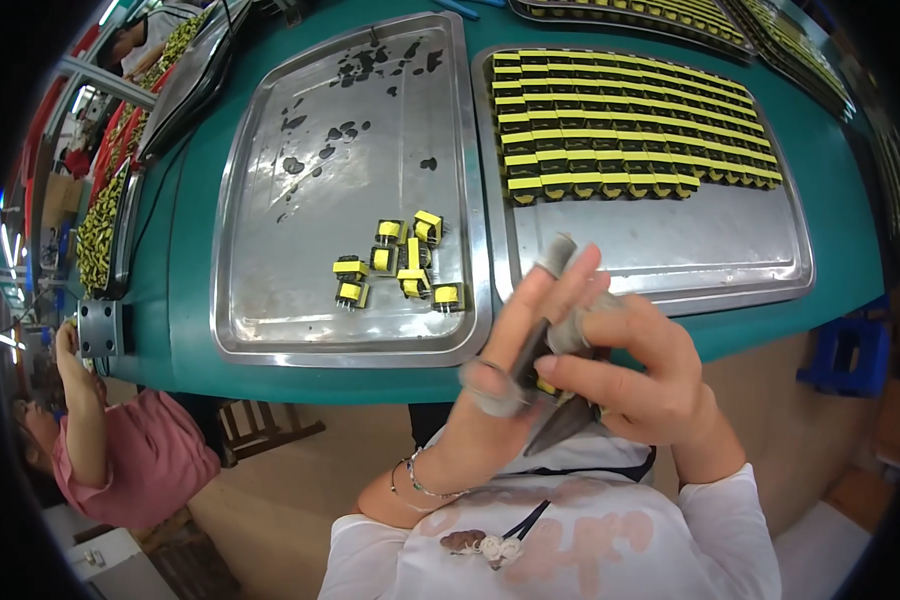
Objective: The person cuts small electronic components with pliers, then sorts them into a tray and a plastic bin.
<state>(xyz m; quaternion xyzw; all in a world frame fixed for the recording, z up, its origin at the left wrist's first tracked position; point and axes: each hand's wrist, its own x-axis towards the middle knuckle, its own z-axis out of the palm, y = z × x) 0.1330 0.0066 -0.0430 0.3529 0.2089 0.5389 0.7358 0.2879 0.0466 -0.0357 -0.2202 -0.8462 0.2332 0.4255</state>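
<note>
My two hands meet in front of my shirt, below the trays' front edges. Grey wraps cover several fingertips and the left thumb. With thumb and fingers closed, my right hand (635, 365) pinches a small yellow-and-black transformer (544, 385), mostly hidden by the fingers. My left hand (505, 355) is curled beside it, blurred by motion, with a dark grey pointed tool (560, 425) running between the palms. The tool's exact kind is unclear. Several loose transformers (413, 255) lie in the left metal tray (270, 200), some tipped on their sides with pins showing.
On the right metal tray (660, 225), rows of transformers (620, 130) stand packed together. More filled trays (660, 12) lie along the far edge of the green table (185, 260). A person in a pink shirt (145, 460) works at the left. A blue stool (846, 350) stands at the right.
</note>
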